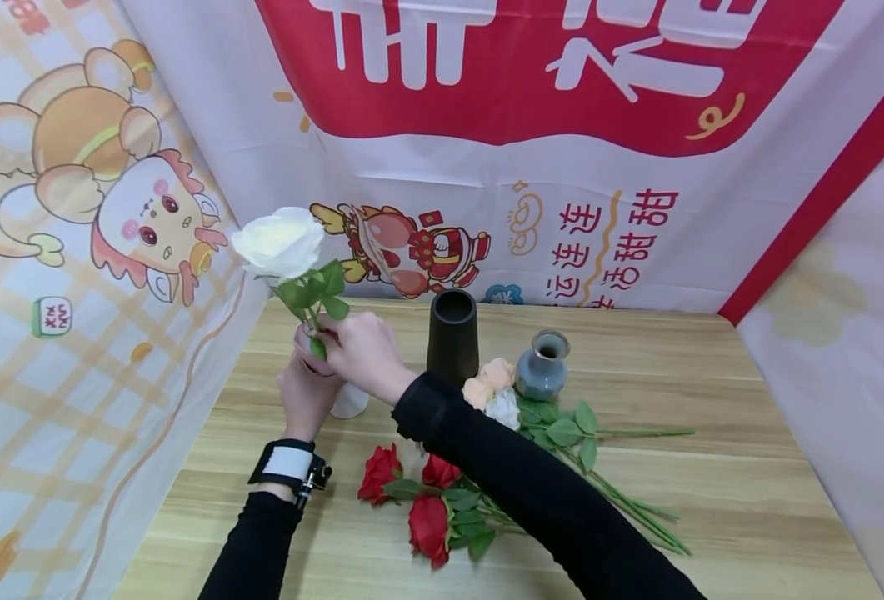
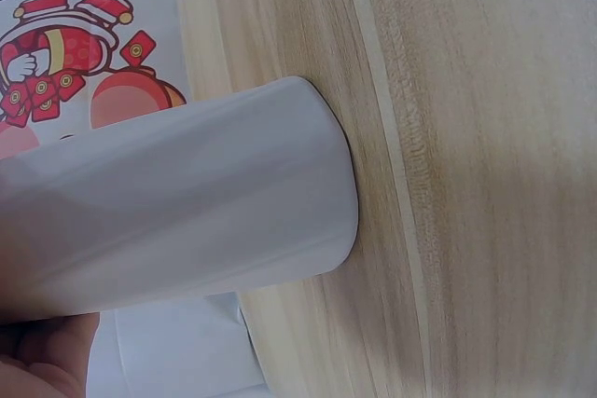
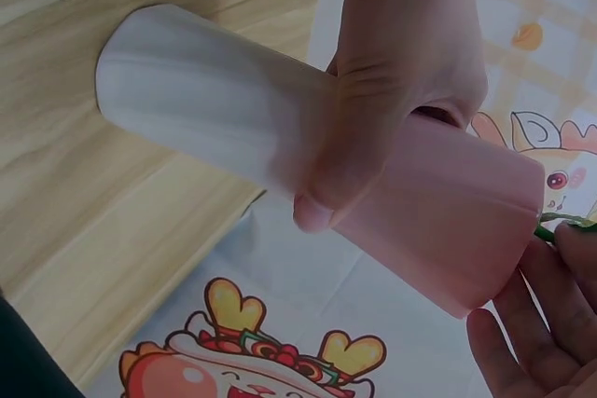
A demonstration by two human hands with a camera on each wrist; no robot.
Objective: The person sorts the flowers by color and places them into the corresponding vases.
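My left hand (image 1: 305, 398) grips the middle of a tall vase (image 3: 448, 212), pink at the top and white toward the base. The vase's white base (image 2: 280, 174) meets the wooden table at the left. Over the vase's mouth stands a white rose (image 1: 280, 242) with green leaves (image 1: 310, 289). My right hand (image 1: 367, 354) pinches its green stem right at the rim, and the fingertips (image 3: 490, 347) of that hand rest close against the pink edge. The lower part of the stem is hidden by the vase and hand.
Behind my right forearm stands a black vase (image 1: 452, 346), with a small blue-grey vase (image 1: 541, 375) to its right. Peach roses (image 1: 494, 375) and a pale blue-white rose (image 1: 505, 408) lie before them. Red roses (image 1: 428, 525) lie nearer, partly under the right sleeve (image 1: 531, 483). Printed cloth (image 1: 209, 100) walls the table.
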